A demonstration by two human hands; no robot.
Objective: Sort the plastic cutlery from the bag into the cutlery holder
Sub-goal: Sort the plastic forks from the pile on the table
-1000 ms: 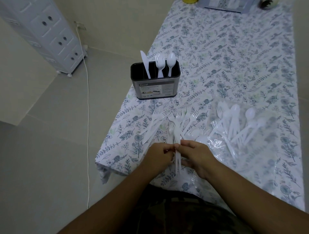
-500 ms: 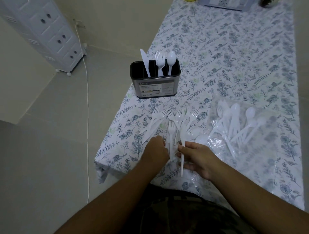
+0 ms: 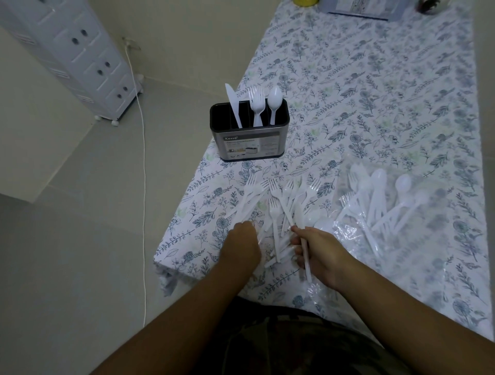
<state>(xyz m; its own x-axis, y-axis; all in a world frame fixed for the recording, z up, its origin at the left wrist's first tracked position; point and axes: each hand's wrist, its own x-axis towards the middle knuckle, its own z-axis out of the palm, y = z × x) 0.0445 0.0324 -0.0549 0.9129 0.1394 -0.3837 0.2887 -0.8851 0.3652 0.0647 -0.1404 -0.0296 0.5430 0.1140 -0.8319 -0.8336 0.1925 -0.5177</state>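
A black and steel cutlery holder (image 3: 251, 146) stands on the floral tablecloth near its left edge. Inside it stand a white knife (image 3: 232, 103), forks (image 3: 256, 103) and a spoon (image 3: 274, 103), each in a separate slot. A loose pile of white forks (image 3: 278, 198) lies in front of me. My right hand (image 3: 318, 249) grips a white fork (image 3: 306, 257) by its handle. My left hand (image 3: 242, 242) rests on the pile's near left end, fingers curled down; what it holds is hidden. A clear plastic bag (image 3: 348, 233) with spoons and forks (image 3: 380, 198) lies to the right.
The table's left edge and near corner (image 3: 160, 263) are close to my left hand. A white drawer cabinet (image 3: 80, 59) and a white cable (image 3: 143, 187) are on the floor to the left. Boxes and a yellow item (image 3: 305, 2) sit at the table's far end.
My hands have parted: the right hand has pulled one fork out of the pile toward me, and the left hand has shifted left onto the pile.
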